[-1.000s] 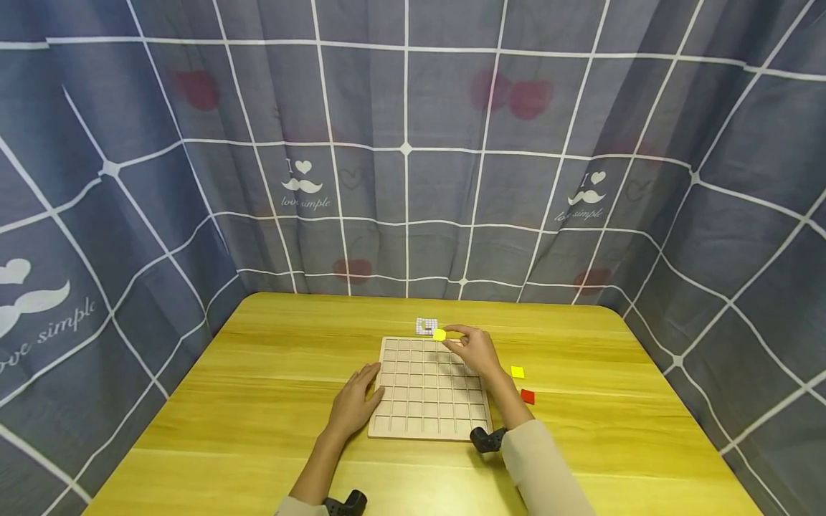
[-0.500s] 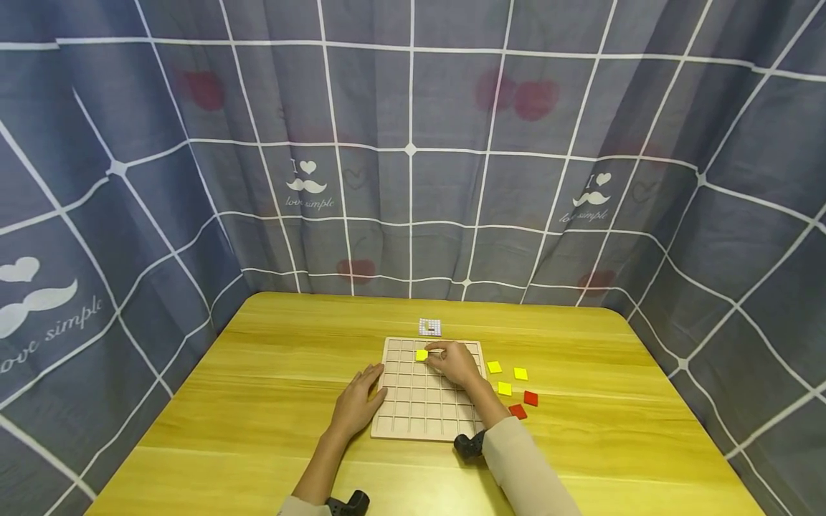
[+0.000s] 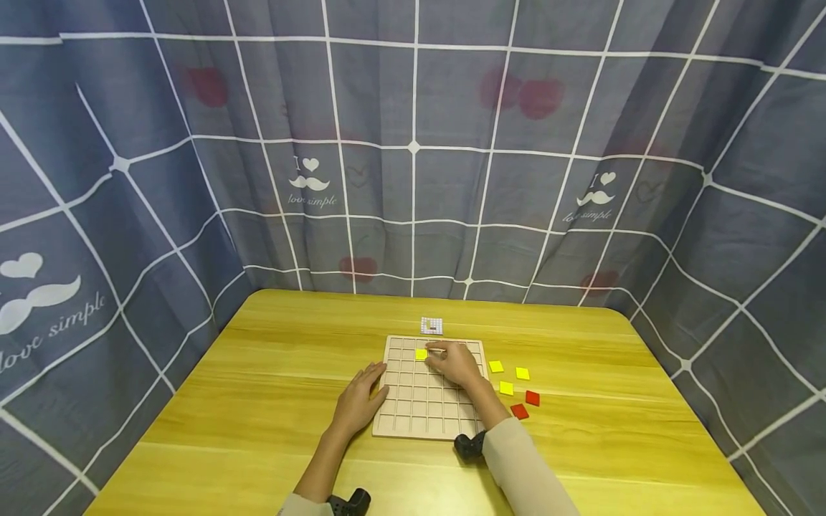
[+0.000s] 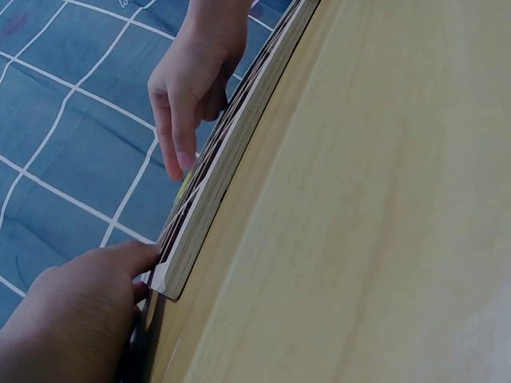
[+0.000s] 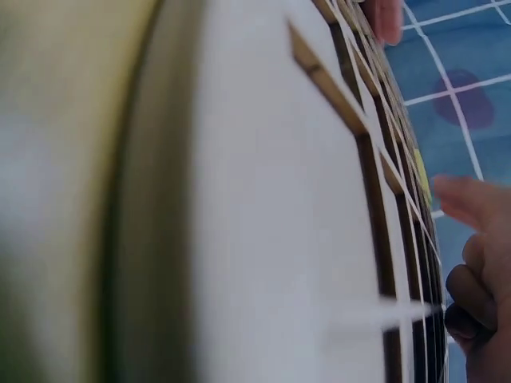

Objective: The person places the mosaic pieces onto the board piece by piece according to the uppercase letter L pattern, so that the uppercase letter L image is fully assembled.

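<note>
Yellow tile (image 3: 421, 354) on gridded board (image 3: 413, 408)

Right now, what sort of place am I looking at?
Probably a curtained-off tabletop workspace: blue-grey, white-gridded fabric curtains hang behind and beside a yellow wood-grain table, where a pale, squarish wooden grid board lies.

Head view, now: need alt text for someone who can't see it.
A person's right hand pinches a yellow tile at the far part of a wooden grid board, while the left hand touches the board's left edge. Three more yellow tiles and two red tiles lie to the right; a small grid-patterned card sits beyond.
</note>
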`<act>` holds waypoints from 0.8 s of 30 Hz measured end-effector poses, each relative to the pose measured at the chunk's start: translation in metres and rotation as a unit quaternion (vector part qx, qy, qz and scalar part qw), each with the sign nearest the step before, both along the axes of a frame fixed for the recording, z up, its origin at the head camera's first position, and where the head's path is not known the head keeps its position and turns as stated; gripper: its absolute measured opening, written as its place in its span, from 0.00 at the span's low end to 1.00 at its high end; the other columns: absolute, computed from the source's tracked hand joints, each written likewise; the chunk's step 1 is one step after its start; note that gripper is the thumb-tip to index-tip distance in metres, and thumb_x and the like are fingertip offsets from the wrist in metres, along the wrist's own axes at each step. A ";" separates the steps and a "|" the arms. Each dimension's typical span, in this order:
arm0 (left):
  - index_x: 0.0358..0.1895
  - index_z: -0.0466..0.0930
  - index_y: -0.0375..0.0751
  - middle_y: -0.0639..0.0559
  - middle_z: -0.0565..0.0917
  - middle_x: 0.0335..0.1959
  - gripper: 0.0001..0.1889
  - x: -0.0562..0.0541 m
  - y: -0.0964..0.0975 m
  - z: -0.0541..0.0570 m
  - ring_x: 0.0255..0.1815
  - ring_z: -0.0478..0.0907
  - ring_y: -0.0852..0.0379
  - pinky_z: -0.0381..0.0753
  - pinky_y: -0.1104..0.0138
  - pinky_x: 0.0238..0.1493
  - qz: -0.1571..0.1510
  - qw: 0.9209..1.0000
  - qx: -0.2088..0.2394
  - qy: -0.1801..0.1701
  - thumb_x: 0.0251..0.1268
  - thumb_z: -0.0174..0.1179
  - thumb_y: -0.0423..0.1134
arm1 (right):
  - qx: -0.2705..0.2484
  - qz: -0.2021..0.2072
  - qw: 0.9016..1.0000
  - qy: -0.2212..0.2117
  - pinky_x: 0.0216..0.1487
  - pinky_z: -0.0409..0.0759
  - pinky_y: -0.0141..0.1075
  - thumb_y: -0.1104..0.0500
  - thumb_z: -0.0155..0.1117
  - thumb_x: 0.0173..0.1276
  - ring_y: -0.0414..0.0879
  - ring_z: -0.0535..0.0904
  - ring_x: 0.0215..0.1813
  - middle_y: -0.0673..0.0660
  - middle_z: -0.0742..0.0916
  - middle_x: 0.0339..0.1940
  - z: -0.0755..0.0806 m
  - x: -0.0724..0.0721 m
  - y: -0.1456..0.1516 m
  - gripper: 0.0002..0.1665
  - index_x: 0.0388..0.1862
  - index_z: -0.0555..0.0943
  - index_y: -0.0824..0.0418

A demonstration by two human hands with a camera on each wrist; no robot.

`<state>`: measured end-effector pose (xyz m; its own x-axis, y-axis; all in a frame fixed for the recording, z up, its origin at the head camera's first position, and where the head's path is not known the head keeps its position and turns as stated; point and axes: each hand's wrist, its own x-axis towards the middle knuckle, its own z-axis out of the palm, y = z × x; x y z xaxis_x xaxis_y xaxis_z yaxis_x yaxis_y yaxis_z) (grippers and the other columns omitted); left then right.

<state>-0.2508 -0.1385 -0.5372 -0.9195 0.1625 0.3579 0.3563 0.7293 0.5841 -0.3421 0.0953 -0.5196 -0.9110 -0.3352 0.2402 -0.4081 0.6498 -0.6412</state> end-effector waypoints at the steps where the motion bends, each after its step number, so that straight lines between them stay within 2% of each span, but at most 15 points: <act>1: 0.62 0.69 0.38 0.45 0.70 0.63 0.25 0.000 0.000 0.000 0.67 0.61 0.47 0.57 0.54 0.69 -0.001 1.000 0.000 0.000 0.64 0.58 0.42 | -0.008 -0.004 1.000 0.000 0.16 0.72 0.32 0.51 0.64 0.62 0.44 0.77 0.21 0.53 0.84 0.23 0.001 0.001 0.003 0.19 0.51 0.82 0.56; 3: 0.62 0.70 0.38 0.45 0.70 0.63 0.25 -0.001 0.000 0.000 0.66 0.61 0.46 0.57 0.54 0.68 -0.001 1.000 -0.001 -0.001 0.64 0.57 0.42 | -0.029 -0.014 0.999 -0.001 0.10 0.59 0.27 0.51 0.63 0.63 0.38 0.64 0.11 0.48 0.74 0.08 0.003 0.005 0.010 0.19 0.51 0.82 0.56; 5: 0.62 0.70 0.37 0.45 0.70 0.63 0.25 -0.001 0.001 0.001 0.66 0.62 0.45 0.58 0.53 0.68 0.000 1.000 -0.002 -0.001 0.64 0.58 0.42 | -0.048 -0.028 0.998 0.002 0.10 0.48 0.27 0.52 0.63 0.62 0.37 0.48 0.09 0.46 0.61 0.03 0.007 0.009 0.020 0.18 0.50 0.83 0.56; 6: 0.62 0.69 0.37 0.44 0.70 0.63 0.25 -0.001 0.001 0.001 0.66 0.62 0.45 0.58 0.52 0.68 0.000 1.000 -0.002 -0.001 0.63 0.58 0.42 | -0.054 -0.038 0.998 0.008 0.10 0.47 0.26 0.52 0.64 0.62 0.36 0.47 0.09 0.44 0.59 0.03 0.009 0.011 0.025 0.17 0.48 0.83 0.56; 11: 0.63 0.69 0.37 0.44 0.70 0.63 0.25 0.000 0.000 0.001 0.66 0.62 0.46 0.58 0.53 0.68 0.004 1.000 -0.004 -0.001 0.63 0.58 0.42 | -0.062 -0.072 0.995 0.038 0.10 0.46 0.26 0.52 0.64 0.62 0.36 0.46 0.10 0.43 0.57 0.05 0.023 0.020 0.060 0.17 0.48 0.83 0.57; 15: 0.63 0.69 0.38 0.45 0.70 0.63 0.25 0.000 0.000 0.001 0.66 0.61 0.46 0.57 0.54 0.68 0.001 1.000 -0.004 -0.005 0.63 0.58 0.43 | -0.049 -0.075 0.995 0.046 0.10 0.46 0.26 0.54 0.65 0.62 0.37 0.46 0.10 0.44 0.57 0.06 0.027 0.024 0.093 0.19 0.51 0.82 0.59; 20: 0.63 0.69 0.37 0.44 0.69 0.64 0.25 0.000 0.000 0.001 0.66 0.61 0.45 0.58 0.53 0.68 0.002 1.000 -0.002 -0.008 0.63 0.58 0.42 | -0.017 -0.071 0.997 0.028 0.11 0.47 0.27 0.55 0.68 0.59 0.36 0.47 0.11 0.44 0.58 0.06 0.020 0.025 0.125 0.20 0.51 0.82 0.59; 24: 0.63 0.70 0.38 0.45 0.69 0.64 0.25 0.000 0.000 0.002 0.67 0.61 0.46 0.56 0.54 0.69 0.002 1.000 0.000 -0.009 0.64 0.58 0.43 | 0.007 -0.061 0.998 -0.003 0.10 0.50 0.27 0.53 0.68 0.58 0.36 0.50 0.11 0.44 0.60 0.06 0.012 0.024 0.138 0.22 0.51 0.82 0.59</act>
<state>-0.2509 -0.1388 -0.5355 -0.9268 0.1578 0.3409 0.3418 0.7305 0.5912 -0.3180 0.2331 -0.5076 -0.9470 -0.2240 0.2303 -0.3207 0.7036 -0.6342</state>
